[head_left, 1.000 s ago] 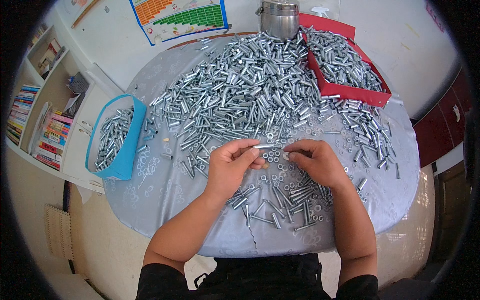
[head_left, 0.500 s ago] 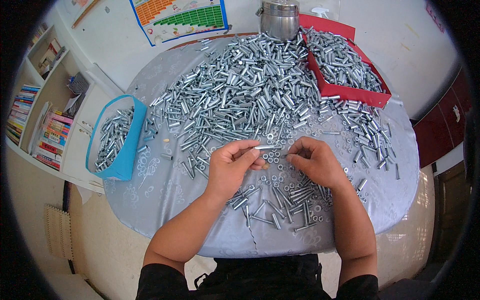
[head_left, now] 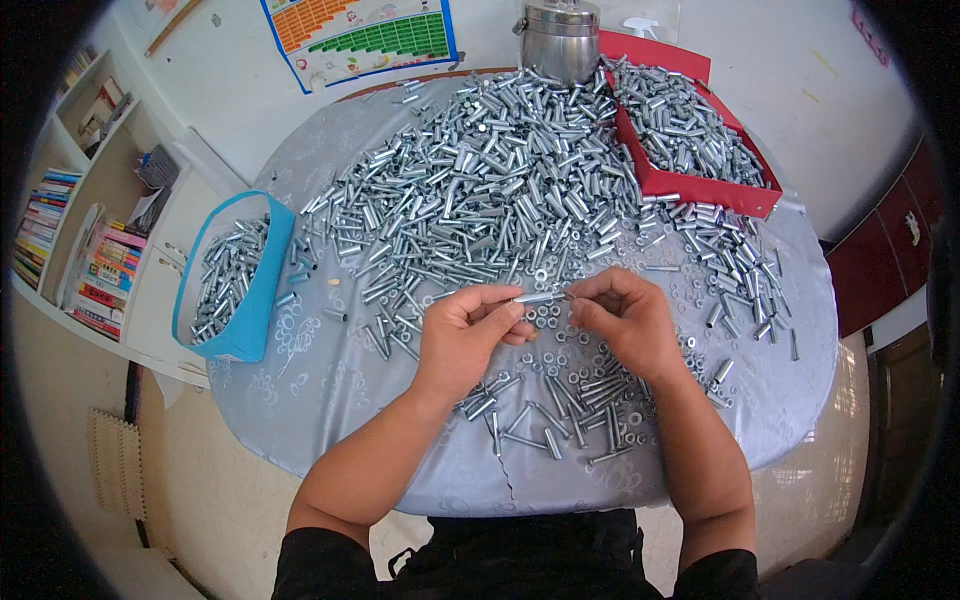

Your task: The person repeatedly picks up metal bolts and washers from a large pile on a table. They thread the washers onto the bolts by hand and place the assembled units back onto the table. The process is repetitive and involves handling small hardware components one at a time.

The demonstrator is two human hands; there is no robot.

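Observation:
My left hand (head_left: 462, 335) pinches a shiny silver metal sleeve (head_left: 540, 297) between thumb and fingers, its free end pointing right. My right hand (head_left: 628, 322) is closed in a pinch at that end of the sleeve. What its fingertips hold is too small to make out. Below and between the hands lie loose nuts and washers (head_left: 545, 318). Closer to me, several bolts (head_left: 598, 390) and a few sleeves (head_left: 552, 443) are scattered on the grey cloth. Beyond my hands spreads a big heap of bolts and sleeves (head_left: 480, 180).
A red box (head_left: 690, 183) full of metal sleeves stands at the far right. On the left is a blue bin (head_left: 262, 300) with more metal parts. A steel pot (head_left: 560, 42) stands behind the heap. The oval table (head_left: 330, 420) has a satin cloth; a bookshelf (head_left: 150, 270) stands beside it.
My right hand has moved slightly left and up, bringing its fingertips to the sleeve's right end. My left hand still holds the sleeve and has barely shifted.

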